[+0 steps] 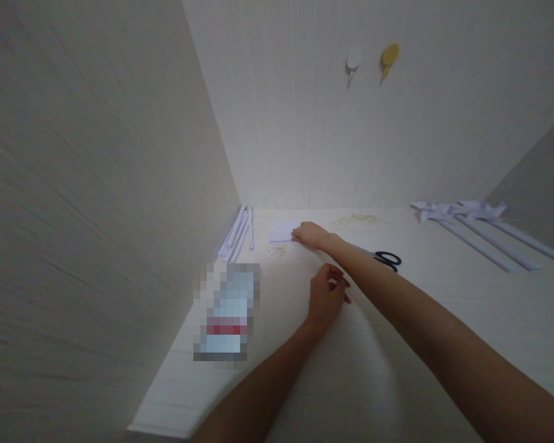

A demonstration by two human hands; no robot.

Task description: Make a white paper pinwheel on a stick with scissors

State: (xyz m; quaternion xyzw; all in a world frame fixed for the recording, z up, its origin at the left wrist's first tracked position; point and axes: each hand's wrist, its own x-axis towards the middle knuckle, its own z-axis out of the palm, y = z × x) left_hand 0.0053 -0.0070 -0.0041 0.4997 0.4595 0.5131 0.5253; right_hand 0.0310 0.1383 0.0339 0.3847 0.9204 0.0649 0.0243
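My right hand (311, 235) reaches to the back of the white surface, its fingers closed on the right edge of a small pale paper piece (281, 231). Nearer to me, my left hand (327, 290) hovers below the right forearm with its fingers loosely curled and apart; nothing shows in it. Scissors (388, 258) with black handles lie beside the right forearm, which partly covers them. Just in front of the paper is a little heap of thin tan bits (278, 250).
Rolled white paper tubes (237, 234) lie at the left wall. Several longer tubes with flared paper ends (484, 231) rest at the right. A blurred-out phone-like object (228, 314) lies left. Two hooks, white (352, 61) and yellow (389, 56), hang on the back wall.
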